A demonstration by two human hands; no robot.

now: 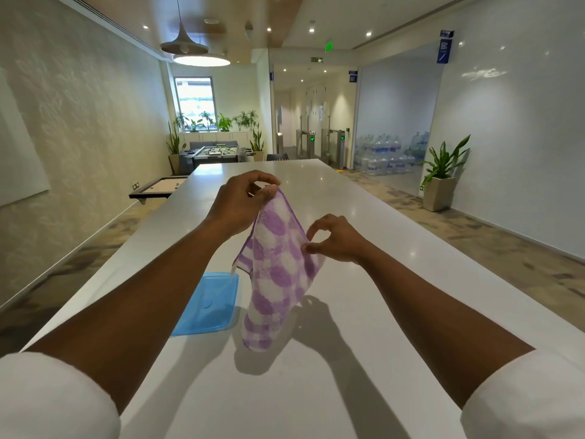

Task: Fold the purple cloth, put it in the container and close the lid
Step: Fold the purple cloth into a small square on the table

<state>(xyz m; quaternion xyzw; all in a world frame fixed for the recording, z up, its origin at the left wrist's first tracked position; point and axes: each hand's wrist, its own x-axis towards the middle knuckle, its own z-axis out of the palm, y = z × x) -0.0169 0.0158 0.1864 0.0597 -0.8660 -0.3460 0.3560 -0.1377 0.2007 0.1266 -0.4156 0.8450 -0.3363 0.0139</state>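
The purple cloth (276, 274) hung unfolded above the counter (364, 312), near its left edge. The left hand (245, 201) pinched its top corner; the right hand (335, 239) pinched its right edge lower down. A blue lid (209, 305) lay flat beneath, left of the cloth.

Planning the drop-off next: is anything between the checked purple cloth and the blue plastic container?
Nothing visible. The purple-and-white checked cloth hangs from both hands just right of the blue plastic lid; the container body isn't discernible.
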